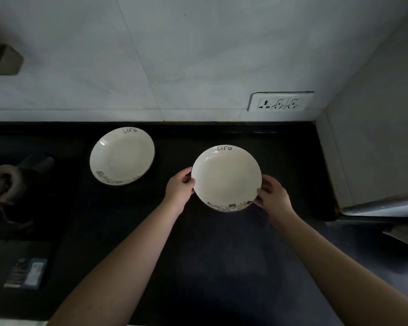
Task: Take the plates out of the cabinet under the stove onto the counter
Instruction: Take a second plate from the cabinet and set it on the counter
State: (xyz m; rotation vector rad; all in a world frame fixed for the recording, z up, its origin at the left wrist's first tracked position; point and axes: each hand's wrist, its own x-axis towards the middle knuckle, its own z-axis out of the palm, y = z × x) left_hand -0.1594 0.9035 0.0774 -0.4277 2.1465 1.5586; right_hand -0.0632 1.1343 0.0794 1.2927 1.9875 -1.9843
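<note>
A white plate (226,177) with the word "life" at its far rim and small pictures at its near rim is held over the black counter (222,255). My left hand (180,187) grips its left edge and my right hand (272,195) grips its right edge. Whether it touches the counter, I cannot tell. A second plate of the same kind (122,156) lies flat on the counter to the left, near the wall, apart from both hands. The cabinet under the stove is out of view.
A gas stove burner (3,184) sits at the far left of the counter. A wall socket (279,102) is above the counter's back edge. A side wall (375,137) closes the right end. A small printed label (25,274) lies at the left front.
</note>
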